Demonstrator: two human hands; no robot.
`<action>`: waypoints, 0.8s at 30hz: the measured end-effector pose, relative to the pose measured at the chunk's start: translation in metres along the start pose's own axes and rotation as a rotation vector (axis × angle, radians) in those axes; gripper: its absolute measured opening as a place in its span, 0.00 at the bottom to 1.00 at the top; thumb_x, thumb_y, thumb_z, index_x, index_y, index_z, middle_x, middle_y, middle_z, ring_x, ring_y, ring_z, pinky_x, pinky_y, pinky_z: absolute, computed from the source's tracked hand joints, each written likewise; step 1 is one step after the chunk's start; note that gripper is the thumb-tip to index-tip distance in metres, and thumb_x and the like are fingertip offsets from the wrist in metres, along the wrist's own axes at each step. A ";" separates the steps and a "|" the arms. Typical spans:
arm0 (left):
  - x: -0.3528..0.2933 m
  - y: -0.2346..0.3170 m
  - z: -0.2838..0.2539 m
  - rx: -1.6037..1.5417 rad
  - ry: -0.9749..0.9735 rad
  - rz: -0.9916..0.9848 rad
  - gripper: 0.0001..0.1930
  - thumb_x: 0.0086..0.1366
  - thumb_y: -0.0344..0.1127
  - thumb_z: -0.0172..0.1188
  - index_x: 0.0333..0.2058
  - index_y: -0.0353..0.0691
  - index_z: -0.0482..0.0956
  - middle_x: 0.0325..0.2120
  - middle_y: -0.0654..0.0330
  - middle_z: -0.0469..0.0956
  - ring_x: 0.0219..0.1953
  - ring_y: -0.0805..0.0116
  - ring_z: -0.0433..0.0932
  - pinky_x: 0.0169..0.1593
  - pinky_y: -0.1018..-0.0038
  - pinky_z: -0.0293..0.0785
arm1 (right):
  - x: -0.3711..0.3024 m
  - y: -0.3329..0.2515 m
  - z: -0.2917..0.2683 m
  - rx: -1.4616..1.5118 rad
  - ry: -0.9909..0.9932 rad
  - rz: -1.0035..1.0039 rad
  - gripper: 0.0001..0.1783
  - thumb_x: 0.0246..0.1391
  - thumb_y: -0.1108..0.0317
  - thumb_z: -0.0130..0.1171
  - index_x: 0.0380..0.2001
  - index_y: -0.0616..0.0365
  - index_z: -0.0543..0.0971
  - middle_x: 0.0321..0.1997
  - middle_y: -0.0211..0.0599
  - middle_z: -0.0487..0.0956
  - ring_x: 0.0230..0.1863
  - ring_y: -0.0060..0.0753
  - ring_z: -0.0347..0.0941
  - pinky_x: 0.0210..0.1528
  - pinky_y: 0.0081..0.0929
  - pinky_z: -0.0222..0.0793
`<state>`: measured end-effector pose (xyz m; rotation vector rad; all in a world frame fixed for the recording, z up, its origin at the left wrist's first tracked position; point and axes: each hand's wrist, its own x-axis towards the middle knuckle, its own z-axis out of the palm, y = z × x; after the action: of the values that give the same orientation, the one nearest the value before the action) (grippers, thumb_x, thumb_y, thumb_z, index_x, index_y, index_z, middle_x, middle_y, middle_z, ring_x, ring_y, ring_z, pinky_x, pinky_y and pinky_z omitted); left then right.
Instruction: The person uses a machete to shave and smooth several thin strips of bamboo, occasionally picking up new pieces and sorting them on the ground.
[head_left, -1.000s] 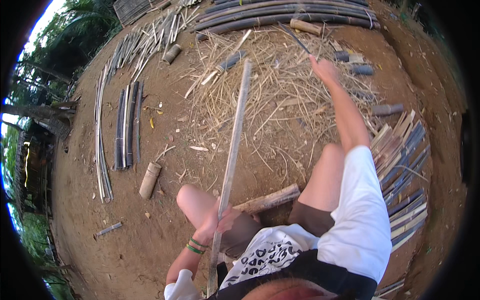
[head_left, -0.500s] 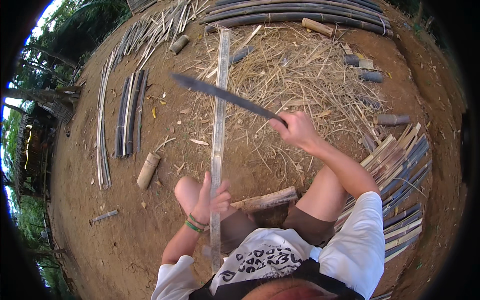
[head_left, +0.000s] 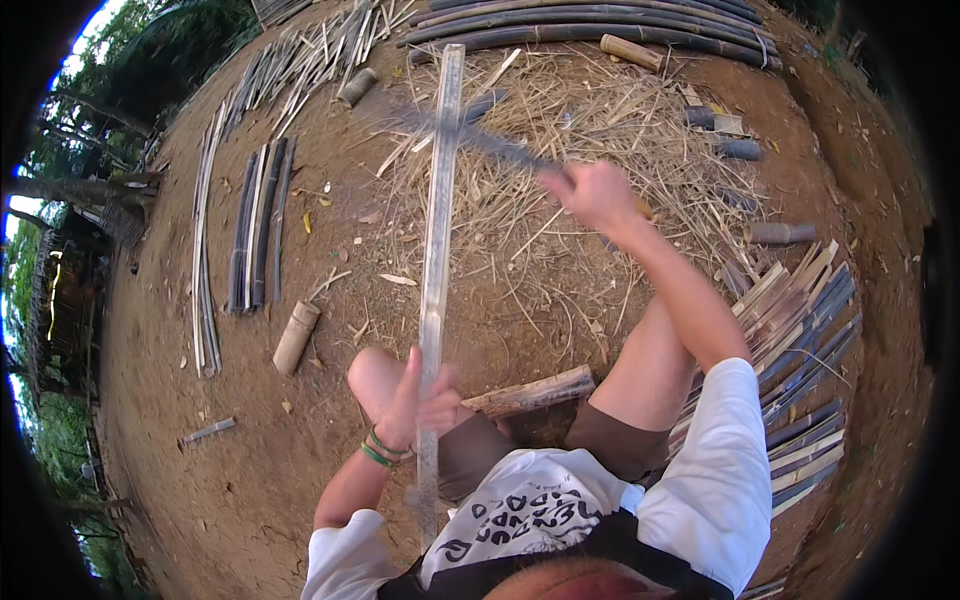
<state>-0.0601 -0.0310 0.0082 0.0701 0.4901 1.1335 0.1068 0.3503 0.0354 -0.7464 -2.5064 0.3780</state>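
A long, pale split-bamboo strip (head_left: 436, 240) runs lengthwise from beside my body out toward the far pile of shavings. My left hand (head_left: 408, 405), with green bands at the wrist, is closed around its near part, thumb pointing up along it. In my right hand (head_left: 598, 200) is the handle of a machete (head_left: 508, 151). Its dark blade, smeared by motion, points left and lies across the strip's far part; whether it touches the strip I cannot tell. A short bamboo log (head_left: 530, 393) lies on the ground between my bent knees.
Curly bamboo shavings (head_left: 580, 130) cover the ground ahead. Dark bamboo poles (head_left: 600, 25) lie beyond them. Split strips (head_left: 800, 350) are stacked at right, and more dark strips (head_left: 262, 225) lie at left. A cut bamboo piece (head_left: 297, 338) sits near my left knee.
My right hand and the machete have moved farther away from me, and the blade is now blurred. The strip's far end has shifted slightly. My left hand stays on the strip.
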 end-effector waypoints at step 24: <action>-0.009 -0.003 -0.011 -0.102 0.209 -0.061 0.32 0.66 0.75 0.40 0.26 0.50 0.65 0.10 0.73 0.54 0.09 0.82 0.53 0.12 0.83 0.49 | -0.014 0.015 0.019 -0.084 -0.086 -0.131 0.37 0.60 0.28 0.47 0.19 0.50 0.80 0.11 0.31 0.72 0.14 0.28 0.69 0.20 0.32 0.65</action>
<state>-0.0649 -0.0425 0.0010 -0.1529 0.6149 1.1093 0.1135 0.3524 0.0083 -0.6052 -2.6488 0.2653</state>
